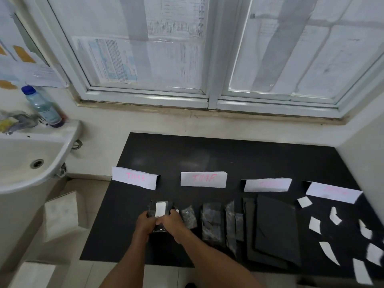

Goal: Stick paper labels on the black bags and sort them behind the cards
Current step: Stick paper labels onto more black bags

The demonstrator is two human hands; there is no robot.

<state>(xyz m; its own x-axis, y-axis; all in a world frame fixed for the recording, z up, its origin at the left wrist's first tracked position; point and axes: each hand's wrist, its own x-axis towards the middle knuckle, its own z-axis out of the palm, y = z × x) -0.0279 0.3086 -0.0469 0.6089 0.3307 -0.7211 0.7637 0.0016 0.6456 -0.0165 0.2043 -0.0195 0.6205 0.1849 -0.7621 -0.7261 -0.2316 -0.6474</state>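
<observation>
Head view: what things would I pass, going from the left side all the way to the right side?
Sink → labelled black bag → small black bag → stack of big black bags → loose paper labels

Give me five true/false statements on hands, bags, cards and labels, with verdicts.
1. The left hand and the right hand hold a black bag bearing a white label. True.
2. Three cards stand in the row. False: four cards stand there.
3. The spare labels lie at the table's left end. False: the loose labels lie at the right end of the table.
4. A bottle stands on the rim of the sink. True.
5. Other black bags lie in a row to the right of the hands. True.
</observation>
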